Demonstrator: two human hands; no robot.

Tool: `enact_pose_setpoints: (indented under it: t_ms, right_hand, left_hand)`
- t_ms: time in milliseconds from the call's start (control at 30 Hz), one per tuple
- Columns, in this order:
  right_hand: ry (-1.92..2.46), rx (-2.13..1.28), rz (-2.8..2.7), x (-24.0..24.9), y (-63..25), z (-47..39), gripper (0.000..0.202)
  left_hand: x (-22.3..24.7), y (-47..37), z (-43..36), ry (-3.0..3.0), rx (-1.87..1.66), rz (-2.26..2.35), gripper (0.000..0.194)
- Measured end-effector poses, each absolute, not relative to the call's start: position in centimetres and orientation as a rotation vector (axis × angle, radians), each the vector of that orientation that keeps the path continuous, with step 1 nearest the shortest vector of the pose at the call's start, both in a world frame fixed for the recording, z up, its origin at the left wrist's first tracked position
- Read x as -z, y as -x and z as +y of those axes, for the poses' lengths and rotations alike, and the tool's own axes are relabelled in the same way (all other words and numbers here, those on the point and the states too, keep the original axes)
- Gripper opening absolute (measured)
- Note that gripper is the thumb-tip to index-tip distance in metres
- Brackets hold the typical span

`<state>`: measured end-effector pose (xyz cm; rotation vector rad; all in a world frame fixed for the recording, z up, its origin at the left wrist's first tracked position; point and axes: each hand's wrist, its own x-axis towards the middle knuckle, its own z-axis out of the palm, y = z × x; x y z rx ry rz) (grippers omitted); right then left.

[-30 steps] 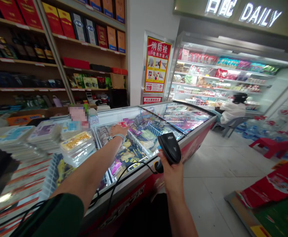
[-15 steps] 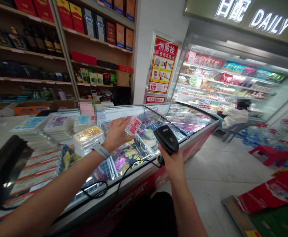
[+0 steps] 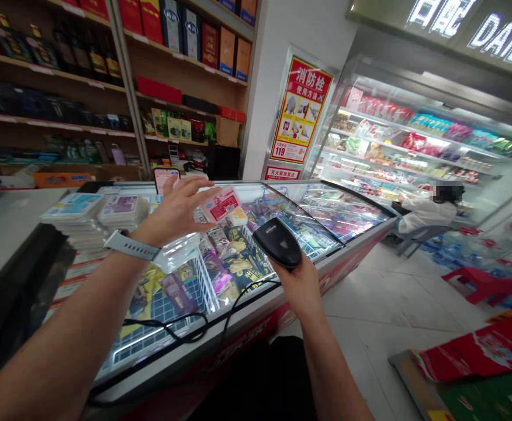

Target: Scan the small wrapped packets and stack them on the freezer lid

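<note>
Pink-and-white, the small packet (image 3: 221, 204) sits pinched in the left hand (image 3: 175, 211), its long axis tilted up to the right, just up-left of the black scanner (image 3: 277, 243) gripped by the right hand (image 3: 298, 285). Below, the glass-topped freezer (image 3: 282, 295) holds wire baskets of wrapped ice creams.

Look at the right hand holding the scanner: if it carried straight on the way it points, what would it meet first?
Probably the pink packet held in the left hand; the right hand aims the scanner towards it, though depth is uncertain.
</note>
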<state>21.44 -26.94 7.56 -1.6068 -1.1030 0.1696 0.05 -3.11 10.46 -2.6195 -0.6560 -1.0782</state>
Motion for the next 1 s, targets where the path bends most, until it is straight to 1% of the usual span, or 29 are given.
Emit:
enact_pose_setpoints:
  t_ms: [100,367,567,1000]
  right_hand:
    - [1.638,-0.161,-1.143,-7.46,-21.32,-26.58,0.032]
    - [1.621,-0.153,-1.180,-7.33,-21.13,-25.95,0.030]
    - [1.610,-0.171,-1.178,-7.35,-21.17,-25.97,0.034]
    - [1.632,-0.137,-1.180,-7.19,-21.14,-25.93,0.033]
  left_hand:
    - [-10.32,0.20,-2.74,2.621,1.073,-0.655,0.069]
    - [-10.40,-0.28,-3.25,2.671,1.040,-0.739,0.073]
    - [-10.13,-0.43,-3.24,2.663,1.077,-0.676,0.072]
    - [-10.03,-0.51,-3.22,2.661,1.058,-0.716,0.073]
